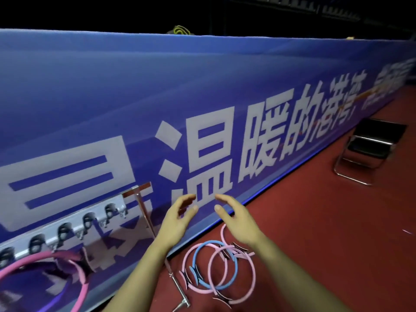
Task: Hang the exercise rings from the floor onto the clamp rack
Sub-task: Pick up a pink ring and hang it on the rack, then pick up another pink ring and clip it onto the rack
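Exercise rings (216,269) piled on floor (315,233), lower centre; left hand (177,218), right hand (236,218) released, empty, poised for pickup toward clamp rack (67,230).

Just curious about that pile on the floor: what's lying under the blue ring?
The blue ring overlaps pink rings on the red floor. One pink ring crosses over it. Padded grips hide how the layers stack at the lower left.
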Motion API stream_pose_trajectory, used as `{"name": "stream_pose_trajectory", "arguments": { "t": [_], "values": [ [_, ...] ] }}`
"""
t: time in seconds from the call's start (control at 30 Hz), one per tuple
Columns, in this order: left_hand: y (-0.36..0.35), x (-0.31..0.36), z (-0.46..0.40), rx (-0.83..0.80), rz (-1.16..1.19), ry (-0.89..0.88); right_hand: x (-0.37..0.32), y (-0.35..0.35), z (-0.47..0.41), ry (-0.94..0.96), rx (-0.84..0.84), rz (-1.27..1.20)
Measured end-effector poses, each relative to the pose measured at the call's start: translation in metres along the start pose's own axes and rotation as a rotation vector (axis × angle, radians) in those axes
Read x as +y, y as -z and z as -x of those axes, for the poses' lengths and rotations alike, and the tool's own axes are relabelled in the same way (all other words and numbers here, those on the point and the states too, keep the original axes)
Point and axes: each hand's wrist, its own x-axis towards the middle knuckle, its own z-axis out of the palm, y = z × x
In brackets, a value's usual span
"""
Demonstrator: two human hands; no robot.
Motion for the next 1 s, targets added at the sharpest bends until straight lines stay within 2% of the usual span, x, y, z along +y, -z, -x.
{"name": "stream_pose_trajectory", "arguments": {
  "t": [0.17, 0.37, 1.0],
  "values": [
    [-0.084, 0.032, -0.022, -0.031, 0.064, -0.033, 0.036, 0.079, 0.01, -0.026, 0.088, -0.059],
    [-0.151, 0.046, -0.05, -0.044, 0.09, -0.025, 0.08, 0.138, 0.002, -0.059, 0.153, -0.102],
    [-0.277, -0.024, -0.242, 0.117, 0.235, 0.084, 0.206, 0.218, -0.18, -0.153, -0.06, -0.085]
  ]
}}
